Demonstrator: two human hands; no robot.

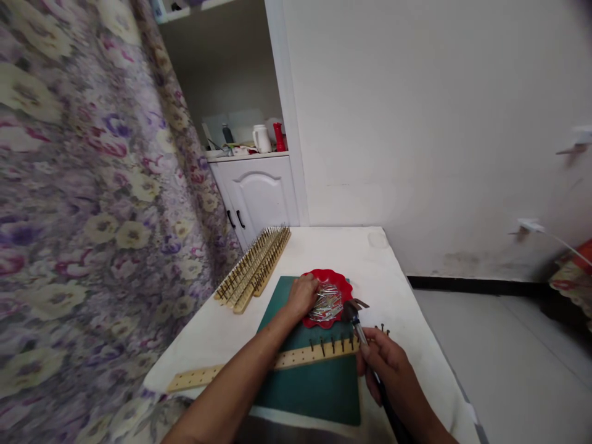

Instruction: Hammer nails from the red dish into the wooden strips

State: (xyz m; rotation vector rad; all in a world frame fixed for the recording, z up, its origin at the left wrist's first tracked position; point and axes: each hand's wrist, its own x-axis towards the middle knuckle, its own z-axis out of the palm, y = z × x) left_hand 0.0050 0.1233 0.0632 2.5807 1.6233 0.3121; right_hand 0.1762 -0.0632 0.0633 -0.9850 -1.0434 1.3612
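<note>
My left hand [302,297] reaches over the left rim of a red scalloped dish [343,285] that holds a loose pile of silvery nails [326,302]. Its fingers are curled down, and whatever they may pinch is hidden. In my right hand [387,364] is a claw hammer [353,312], gripped by its handle with the head up near the dish. Below the dish lies a long, narrow wooden strip [296,357] with rows of holes. Several dark nails stand upright in its right part, partly hidden by my right hand. My left forearm crosses over the strip.
A green mat [309,394] lies under the dish and strip on a white-covered table [337,246]. Several wooden strips [254,271] full of upright nails lie side by side at the back left. A floral curtain [115,216] hangs left; a white cabinet [263,191] stands behind.
</note>
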